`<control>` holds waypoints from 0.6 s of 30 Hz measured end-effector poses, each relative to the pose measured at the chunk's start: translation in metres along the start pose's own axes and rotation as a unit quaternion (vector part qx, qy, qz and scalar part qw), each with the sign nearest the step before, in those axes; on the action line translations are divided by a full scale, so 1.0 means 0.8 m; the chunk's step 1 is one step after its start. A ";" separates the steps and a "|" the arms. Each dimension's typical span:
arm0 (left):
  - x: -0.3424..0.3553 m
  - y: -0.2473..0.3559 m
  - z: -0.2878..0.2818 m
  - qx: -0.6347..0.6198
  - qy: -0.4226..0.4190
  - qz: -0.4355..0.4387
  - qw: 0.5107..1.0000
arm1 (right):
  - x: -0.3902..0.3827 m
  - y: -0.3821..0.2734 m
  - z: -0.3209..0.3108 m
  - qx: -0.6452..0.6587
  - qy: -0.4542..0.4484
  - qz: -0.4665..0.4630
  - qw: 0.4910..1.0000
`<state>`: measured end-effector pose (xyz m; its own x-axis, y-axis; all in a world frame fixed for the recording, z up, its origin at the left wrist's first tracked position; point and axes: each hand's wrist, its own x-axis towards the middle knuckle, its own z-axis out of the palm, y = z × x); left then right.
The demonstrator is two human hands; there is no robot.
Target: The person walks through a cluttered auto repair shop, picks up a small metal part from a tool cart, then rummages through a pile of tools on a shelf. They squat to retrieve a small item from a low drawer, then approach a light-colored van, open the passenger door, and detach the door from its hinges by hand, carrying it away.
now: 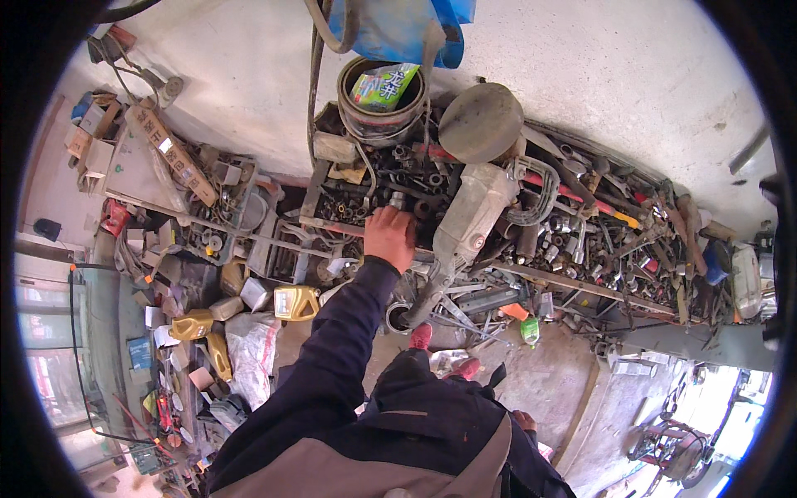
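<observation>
My left hand [388,236] reaches into a wooden parts tray [332,228] of dark, greasy metal bits, its fingers curled on a silver cylindrical socket [397,200]. Just right of it lies a large grey power tool [473,207] with a D-shaped handle, resting across the tray. A round grey metal disc [480,120] sits behind the tool. My right hand [523,422] hangs low at the right of my body, mostly behind my jacket; its fingers are too small and hidden to read.
A bucket [365,124] with a green packet stands behind the tray. Piled sockets and wrenches [581,249] fill the right. Gold jugs [295,303], boxes and a white sack [249,357] crowd the lower left. A white wall [631,66] rises behind; concrete floor [556,390] shows lower right.
</observation>
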<state>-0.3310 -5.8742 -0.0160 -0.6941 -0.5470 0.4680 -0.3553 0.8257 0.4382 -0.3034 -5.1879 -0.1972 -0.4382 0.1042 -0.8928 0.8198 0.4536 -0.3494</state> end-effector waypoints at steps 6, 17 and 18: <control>-0.005 -0.011 -0.005 -0.071 0.032 -0.013 0.997 | 0.003 0.005 -0.002 0.007 -0.004 0.007 1.000; -0.069 -0.019 -0.078 -0.162 0.061 -0.147 0.974 | 0.041 0.066 -0.008 0.035 -0.036 0.026 0.998; -0.070 -0.020 -0.085 -0.185 0.046 -0.193 0.963 | 0.046 0.071 -0.007 0.039 -0.056 0.021 0.997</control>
<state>-0.2435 -5.8659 0.0029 -0.4903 -0.8275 0.2736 -0.3175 0.4619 0.8281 -0.2752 -5.1534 -0.2485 -0.3631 0.0200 -0.9316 0.8643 0.3808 -0.3287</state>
